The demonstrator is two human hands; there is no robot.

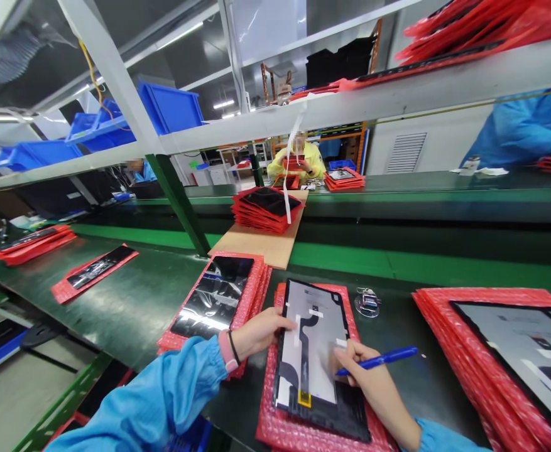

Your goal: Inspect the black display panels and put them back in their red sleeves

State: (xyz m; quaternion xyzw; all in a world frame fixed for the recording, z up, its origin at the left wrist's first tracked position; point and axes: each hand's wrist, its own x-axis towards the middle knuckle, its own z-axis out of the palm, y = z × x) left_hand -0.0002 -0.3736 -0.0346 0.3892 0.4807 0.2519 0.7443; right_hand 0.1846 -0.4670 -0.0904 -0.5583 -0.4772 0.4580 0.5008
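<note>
A display panel (pixel 316 351) lies back side up, grey with a black flex cable, on a red bubble-wrap sheet (pixel 275 427) in front of me. My left hand (pixel 259 331) rests its fingers on the panel's left edge. My right hand (pixel 360 367) pinches a blue pen (pixel 384 358) with its tip on the panel's lower right area. Both sleeves are light blue.
A stack of red bubble sheets with a glossy black panel (pixel 216 295) lies to the left, another stack (pixel 506 351) to the right. A small tape dispenser (pixel 367 301) sits behind the panel. More red stacks (pixel 266 210) stand on a board; people work across the green conveyor (pixel 445 267).
</note>
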